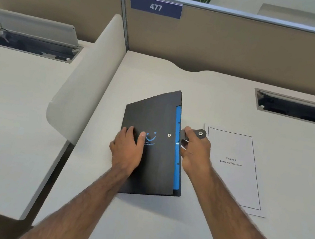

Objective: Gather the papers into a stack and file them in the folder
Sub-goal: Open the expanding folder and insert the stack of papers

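Now L hand (pixel 127 147) flat on folder (pixel 156 119), R hand (pixel 195 148) pinching its snap strap (pixel 199 133); papers (pixel 233 169) just right

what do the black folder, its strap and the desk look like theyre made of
Folder: likely thin plastic, matte black with a faint sheen, and blue divider tabs at its open edge. Strap, in the right hand's grip: flexible, perhaps plastic or faux leather, with a shiny metal snap. Desk: smooth off-white, probably laminate, with no grain showing.
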`<move>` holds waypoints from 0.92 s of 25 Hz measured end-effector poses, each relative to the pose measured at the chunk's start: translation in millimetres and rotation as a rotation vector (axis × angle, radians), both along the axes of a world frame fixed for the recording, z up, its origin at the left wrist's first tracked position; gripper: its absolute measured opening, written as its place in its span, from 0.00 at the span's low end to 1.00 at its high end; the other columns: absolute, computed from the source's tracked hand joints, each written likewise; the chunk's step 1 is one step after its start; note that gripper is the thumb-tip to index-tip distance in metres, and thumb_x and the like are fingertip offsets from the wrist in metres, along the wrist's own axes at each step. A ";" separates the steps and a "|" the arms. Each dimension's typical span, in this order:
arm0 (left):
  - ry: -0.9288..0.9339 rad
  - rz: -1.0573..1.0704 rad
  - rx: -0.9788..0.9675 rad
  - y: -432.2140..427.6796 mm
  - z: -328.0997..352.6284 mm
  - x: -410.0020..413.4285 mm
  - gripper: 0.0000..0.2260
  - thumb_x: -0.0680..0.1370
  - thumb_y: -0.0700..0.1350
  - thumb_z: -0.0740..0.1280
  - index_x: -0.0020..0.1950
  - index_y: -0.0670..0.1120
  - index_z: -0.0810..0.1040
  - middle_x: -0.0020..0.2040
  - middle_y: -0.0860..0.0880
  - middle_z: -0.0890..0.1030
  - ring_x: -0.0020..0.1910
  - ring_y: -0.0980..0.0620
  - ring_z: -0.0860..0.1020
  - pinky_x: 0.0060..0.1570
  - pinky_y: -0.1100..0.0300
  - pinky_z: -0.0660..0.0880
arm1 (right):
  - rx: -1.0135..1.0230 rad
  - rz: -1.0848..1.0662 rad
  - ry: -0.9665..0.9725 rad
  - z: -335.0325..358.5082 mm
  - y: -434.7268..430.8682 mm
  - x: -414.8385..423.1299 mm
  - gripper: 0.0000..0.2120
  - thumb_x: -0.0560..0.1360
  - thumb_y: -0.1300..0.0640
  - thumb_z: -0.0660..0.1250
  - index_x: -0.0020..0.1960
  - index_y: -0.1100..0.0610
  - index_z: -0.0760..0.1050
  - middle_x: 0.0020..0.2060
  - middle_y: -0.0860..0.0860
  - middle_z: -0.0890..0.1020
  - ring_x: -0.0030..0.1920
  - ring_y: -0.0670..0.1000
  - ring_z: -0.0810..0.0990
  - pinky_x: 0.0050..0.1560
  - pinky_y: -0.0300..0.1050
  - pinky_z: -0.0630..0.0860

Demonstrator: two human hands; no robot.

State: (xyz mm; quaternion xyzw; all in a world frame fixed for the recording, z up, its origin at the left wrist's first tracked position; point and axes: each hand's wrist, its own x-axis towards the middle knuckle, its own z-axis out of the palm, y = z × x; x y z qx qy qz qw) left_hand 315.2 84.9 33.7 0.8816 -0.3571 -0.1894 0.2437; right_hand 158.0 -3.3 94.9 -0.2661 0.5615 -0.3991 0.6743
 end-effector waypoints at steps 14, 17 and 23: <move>0.558 -0.196 -0.255 -5.5 136.2 -51.0 0.23 0.85 0.53 0.58 0.80 0.57 0.60 0.77 0.55 0.67 0.68 0.55 0.73 0.59 0.61 0.76 | -0.174 0.165 -0.016 70.1 1.4 -29.8 0.04 0.81 0.58 0.67 0.49 0.59 0.77 0.42 0.58 0.82 0.42 0.56 0.84 0.45 0.52 0.85; 0.362 -0.170 -0.192 -2.5 150.2 -47.8 0.22 0.85 0.44 0.56 0.79 0.56 0.62 0.71 0.53 0.75 0.63 0.52 0.77 0.63 0.55 0.77 | -0.145 0.131 0.002 64.1 -8.3 -49.2 0.04 0.80 0.58 0.68 0.49 0.58 0.77 0.43 0.57 0.82 0.43 0.56 0.83 0.44 0.51 0.84; 0.246 -0.147 0.012 5.2 158.1 -8.6 0.26 0.81 0.41 0.54 0.76 0.64 0.64 0.62 0.56 0.79 0.54 0.49 0.81 0.47 0.53 0.81 | -0.129 0.083 -0.003 58.6 -21.3 -75.3 0.04 0.80 0.61 0.67 0.47 0.59 0.78 0.43 0.58 0.81 0.43 0.55 0.83 0.40 0.46 0.84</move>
